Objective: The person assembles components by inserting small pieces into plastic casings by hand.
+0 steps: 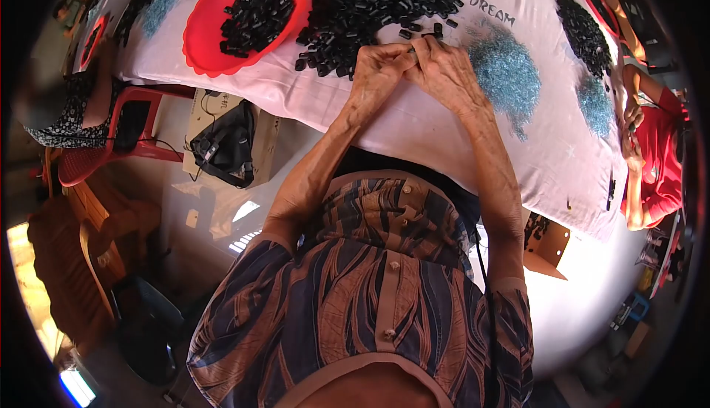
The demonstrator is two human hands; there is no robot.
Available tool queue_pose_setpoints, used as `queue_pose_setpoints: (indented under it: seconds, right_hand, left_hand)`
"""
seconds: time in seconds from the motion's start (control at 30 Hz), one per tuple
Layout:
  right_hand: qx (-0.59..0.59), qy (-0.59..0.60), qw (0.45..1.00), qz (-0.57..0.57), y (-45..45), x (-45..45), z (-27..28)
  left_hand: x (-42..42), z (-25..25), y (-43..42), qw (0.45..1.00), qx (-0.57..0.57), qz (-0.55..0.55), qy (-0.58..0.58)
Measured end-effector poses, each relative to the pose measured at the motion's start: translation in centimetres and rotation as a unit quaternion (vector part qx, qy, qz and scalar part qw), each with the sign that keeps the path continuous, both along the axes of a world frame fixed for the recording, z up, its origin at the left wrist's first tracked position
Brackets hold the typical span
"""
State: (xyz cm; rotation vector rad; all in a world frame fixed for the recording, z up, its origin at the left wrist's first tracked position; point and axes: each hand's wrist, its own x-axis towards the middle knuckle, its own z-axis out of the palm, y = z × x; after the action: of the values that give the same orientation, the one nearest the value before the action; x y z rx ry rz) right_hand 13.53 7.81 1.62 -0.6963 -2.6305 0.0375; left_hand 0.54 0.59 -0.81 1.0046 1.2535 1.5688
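Note:
My left hand (379, 69) and my right hand (446, 72) meet at the fingertips over the cloth-covered table. Both are closed in a pinch, and whatever sits between the fingers is too small and covered to make out. Just beyond them spreads a large heap of short black tube-like pieces (370, 9), with a few loose ones close to my fingertips. Beside my right hand lies a pile of tiny clear bluish pieces (506, 72). A red scalloped basin (200, 35) to the left holds more of the black pieces.
A pale pink printed cloth (547, 164) drapes over the table edge. Another person in a red top (658, 149) works at the right, near further black and bluish piles. At left are a seated person's patterned clothing (63, 123), a red chair (140, 123) and a box with a black bag (225, 145).

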Motion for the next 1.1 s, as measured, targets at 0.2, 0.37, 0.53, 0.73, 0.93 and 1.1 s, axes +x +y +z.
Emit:
queue_pose_setpoints:
  seconds: [0.2, 0.37, 0.53, 0.73, 0.93, 1.1]
  right_hand:
    - [0.004, 0.010, 1.000, -0.012, 0.2, 0.1, 0.7]
    - [-0.065, 0.051, 0.996, -0.020, 0.4, 0.2, 0.5]
    - [-0.062, 0.129, 0.990, -0.004, 0.4, 0.2, 0.2]
    - [-0.044, 0.121, 0.992, -0.003, 0.7, 0.3, -0.2]
    - [-0.059, 0.130, 0.990, 0.003, 0.4, 0.3, 0.4]
    - [-0.071, 0.164, 0.984, 0.024, 0.4, 0.4, 0.3]
  left_hand:
    - [-0.1, 0.3, -0.1, 1.000, 0.003, -0.011, -0.021]
    - [-0.4, 0.6, 0.1, 0.971, -0.020, -0.035, -0.236]
    - [-0.6, 0.2, 0.4, 0.964, 0.013, -0.043, -0.262]
    - [-0.5, 0.3, 0.3, 0.969, 0.002, -0.049, -0.241]
    - [-0.6, 1.0, 0.0, 0.952, 0.002, -0.075, -0.296]
    - [-1.1, 0.5, 0.2, 0.936, 0.007, -0.124, -0.329]
